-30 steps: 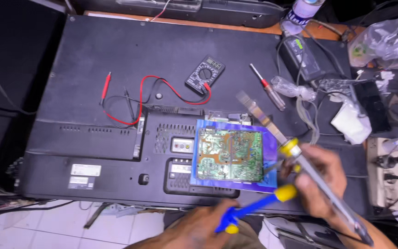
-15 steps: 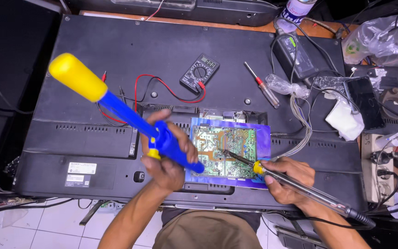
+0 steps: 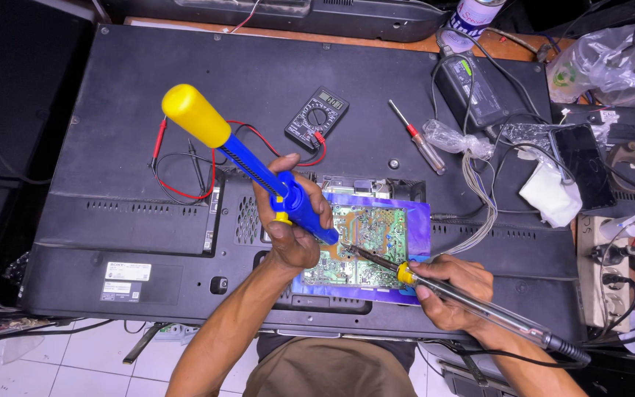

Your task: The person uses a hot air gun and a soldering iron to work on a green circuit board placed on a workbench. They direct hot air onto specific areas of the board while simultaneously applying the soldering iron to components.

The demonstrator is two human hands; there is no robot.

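Left hand (image 3: pixel 292 224) gripping blue desoldering pump (image 3: pixel 259 173), right hand (image 3: pixel 450 290) pinching soldering iron (image 3: pixel 435 287); both tips meeting on circuit board (image 3: pixel 365 246). Risk: lingering heat lifting pads, tip slipping, bridging joints.

— Any labels on the black television back (image 3: pixel 148 117)?
— Two small ones at its lower left: a white rectangular sticker (image 3: pixel 128 271) and, just below it, a second white label (image 3: pixel 117 287).
— Screens?
— The black multimeter (image 3: pixel 317 118) has a small grey display (image 3: pixel 331 100) at its top end. A dark phone (image 3: pixel 583 166) lies at the right, screen blank.
— Packages?
— A crumpled clear plastic bag (image 3: pixel 611 59) sits at top right, and a smaller clear bag (image 3: pixel 456 140) lies beside the screwdriver.
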